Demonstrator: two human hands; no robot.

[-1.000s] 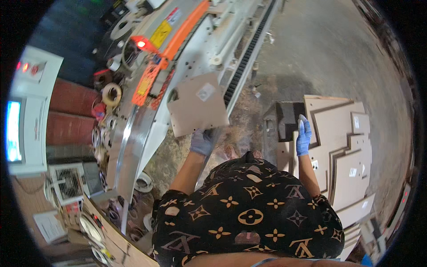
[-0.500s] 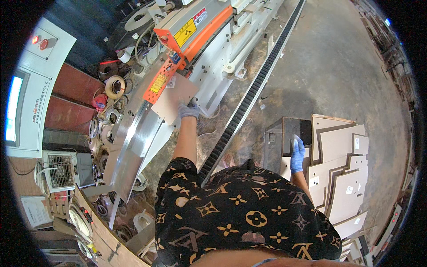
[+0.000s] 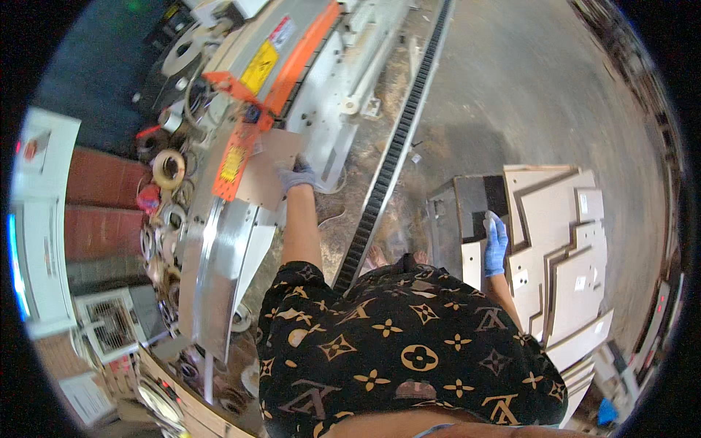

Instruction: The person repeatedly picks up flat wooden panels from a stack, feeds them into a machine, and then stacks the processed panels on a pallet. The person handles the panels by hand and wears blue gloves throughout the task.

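My left hand [image 3: 298,174], in a pale grey-blue glove, grips the right side of a flat beige panel [image 3: 266,169]. The panel lies on the machine's bed, its left edge against a perforated orange guard [image 3: 235,164]. A small white label near its upper corner is partly visible. Over to the right, my right hand [image 3: 496,241], in a blue glove, hangs above the stacked panels with its fingers stretched out. It appears to hold nothing; whether it touches the dark box-like surface [image 3: 473,198] beside it, I cannot tell.
A long black roller track [image 3: 394,150] runs diagonally between me and the machine [image 3: 281,55]. Beige panels [image 3: 573,292] lie stacked at right. Several tape rolls [image 3: 169,169] crowd the floor behind the metal bed [image 3: 212,274]. A white control cabinet [image 3: 51,197] stands far left.
The whole view has shifted and turned slightly. My left hand and the panel appear a little farther forward along the orange guard. The right hand stays over the stack.
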